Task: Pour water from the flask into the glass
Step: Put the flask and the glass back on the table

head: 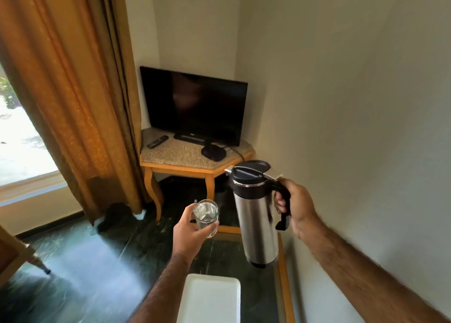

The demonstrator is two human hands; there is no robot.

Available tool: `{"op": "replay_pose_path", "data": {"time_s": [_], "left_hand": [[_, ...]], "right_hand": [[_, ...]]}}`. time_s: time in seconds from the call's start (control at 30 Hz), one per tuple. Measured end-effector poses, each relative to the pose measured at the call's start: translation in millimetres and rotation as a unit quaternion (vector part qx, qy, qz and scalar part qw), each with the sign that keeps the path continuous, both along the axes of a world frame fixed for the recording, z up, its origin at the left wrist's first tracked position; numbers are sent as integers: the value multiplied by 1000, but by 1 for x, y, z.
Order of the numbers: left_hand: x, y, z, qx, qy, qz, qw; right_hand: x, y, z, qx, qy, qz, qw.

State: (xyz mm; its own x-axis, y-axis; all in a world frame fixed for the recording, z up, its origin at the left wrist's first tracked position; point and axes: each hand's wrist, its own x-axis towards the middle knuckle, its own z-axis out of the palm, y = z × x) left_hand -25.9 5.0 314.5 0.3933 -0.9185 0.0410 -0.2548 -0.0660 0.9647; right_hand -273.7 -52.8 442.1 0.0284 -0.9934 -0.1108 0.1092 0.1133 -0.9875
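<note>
My right hand (296, 206) grips the black handle of a steel flask (258, 221) with a black lid. The flask hangs nearly upright in the air, its lid closed as far as I can see. My left hand (189, 232) holds a clear drinking glass (206, 216) to the left of the flask, a short gap between them. Water seems to show inside the glass, but its level is unclear. No stream runs between flask and glass.
A white tray (210, 298) lies on a glass-topped table with a wooden rim (284, 283) below my hands. Behind stands a corner table (180, 155) with a television (194, 104), a remote (157, 142) and a small black box. An orange curtain (73, 90) hangs left; a wall is close on the right.
</note>
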Motion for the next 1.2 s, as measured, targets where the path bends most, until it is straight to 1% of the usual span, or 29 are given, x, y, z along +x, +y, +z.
{"op": "replay_pose_path", "data": {"time_s": [0.13,0.27,0.4,0.53,0.73,1.0,1.1,1.2], "left_hand": [[-1,9,-44,31,-9,2,999],[-5,16,-104,79,-12,-6,997],[-13,18,-172,129,-27,-20,991],[-21,17,-230,152,-52,-33,987],[-33,20,-330,198,-66,-42,977],[-37,17,-422,239,-103,-60,963],[-38,15,-442,255,-122,-61,957],[-39,14,-461,266,-130,-49,954]], "right_hand": [[-11,9,-61,-12,-34,-48,998],[-23,13,-129,-10,-41,-83,996],[-39,15,-209,24,-70,-132,989],[-51,25,-273,51,-99,-168,980],[-69,46,-370,90,-97,-206,970],[-74,55,-456,106,-156,-257,948],[-73,55,-471,92,-173,-253,947],[-72,55,-482,80,-169,-241,952]]}}
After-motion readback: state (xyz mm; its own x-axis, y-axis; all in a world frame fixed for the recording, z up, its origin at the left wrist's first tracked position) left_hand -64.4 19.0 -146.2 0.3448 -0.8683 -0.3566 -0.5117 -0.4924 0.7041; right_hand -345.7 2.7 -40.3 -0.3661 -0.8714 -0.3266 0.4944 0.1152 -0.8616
